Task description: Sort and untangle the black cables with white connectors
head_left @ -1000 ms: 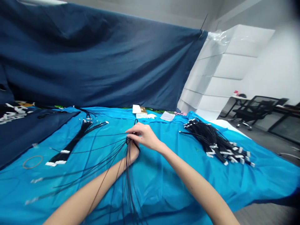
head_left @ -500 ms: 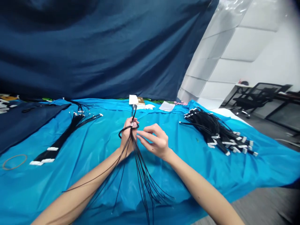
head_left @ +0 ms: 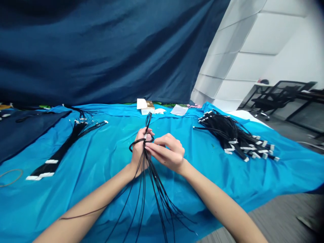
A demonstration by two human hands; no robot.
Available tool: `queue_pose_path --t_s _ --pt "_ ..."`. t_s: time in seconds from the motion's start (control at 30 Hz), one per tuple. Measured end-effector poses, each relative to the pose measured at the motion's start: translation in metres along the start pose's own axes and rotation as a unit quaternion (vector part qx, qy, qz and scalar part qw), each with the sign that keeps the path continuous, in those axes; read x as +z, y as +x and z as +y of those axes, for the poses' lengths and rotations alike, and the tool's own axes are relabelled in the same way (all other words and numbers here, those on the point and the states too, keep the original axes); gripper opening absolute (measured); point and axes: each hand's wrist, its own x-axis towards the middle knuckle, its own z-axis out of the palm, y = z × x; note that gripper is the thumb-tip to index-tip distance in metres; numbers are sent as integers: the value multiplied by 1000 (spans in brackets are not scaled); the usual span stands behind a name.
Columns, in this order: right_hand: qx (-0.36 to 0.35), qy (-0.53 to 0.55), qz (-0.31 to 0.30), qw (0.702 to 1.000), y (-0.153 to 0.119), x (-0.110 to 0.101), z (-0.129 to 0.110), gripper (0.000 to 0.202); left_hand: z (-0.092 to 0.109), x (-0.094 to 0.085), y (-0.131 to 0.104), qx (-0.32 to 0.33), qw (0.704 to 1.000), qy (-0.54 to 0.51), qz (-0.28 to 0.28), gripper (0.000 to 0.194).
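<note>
A bundle of thin black cables hangs down from my left hand, which is closed around its upper part. Above the fist the cables bend into a narrow loop. A wider black loop sticks out to the left around the hand, and a small white piece shows by the thumb. My right hand pinches at the bundle just below the left thumb, its fingertips touching the cables. Loose cable ends fan out toward me, some lying across my left forearm.
To the right lies a heap of black cables with white connectors. Another cable bundle rests at the left, near a tan ring. A small open box and a white packet stand at the back of the blue cloth.
My right hand has moved left, its fingertips now meeting the cables below my left thumb. The hanging ends have swung and spread. The view has shifted slightly.
</note>
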Motion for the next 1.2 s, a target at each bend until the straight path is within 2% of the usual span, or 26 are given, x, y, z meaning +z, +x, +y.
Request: queue_pose_path --t_s 0.13,0.27,0.5,0.7,0.9,1.07,1.2 --pt "-28 -6 -5 1000 1 -2 4 11 1 1 -1 37 999 17 18 16" --pt "-58 -9 -25 998 2 -4 4 13 8 4 -1 19 999 -30 20 16" --pt "-58 -26 -22 998 3 -5 2 8 11 6 -2 14 998 -55 16 12" --pt "-49 -23 -25 998 7 -8 2 9 11 4 -2 39 999 1 22 12" --pt "-87 -50 -38 994 10 -11 4 11 -3 0 1 52 997 51 -14 22" --pt "-114 -65 -55 990 11 -11 5 14 -8 -2 3 73 993 89 -28 22" --pt "-79 -35 -53 995 8 -6 5 8 -8 -2 5 67 995 72 -31 18"
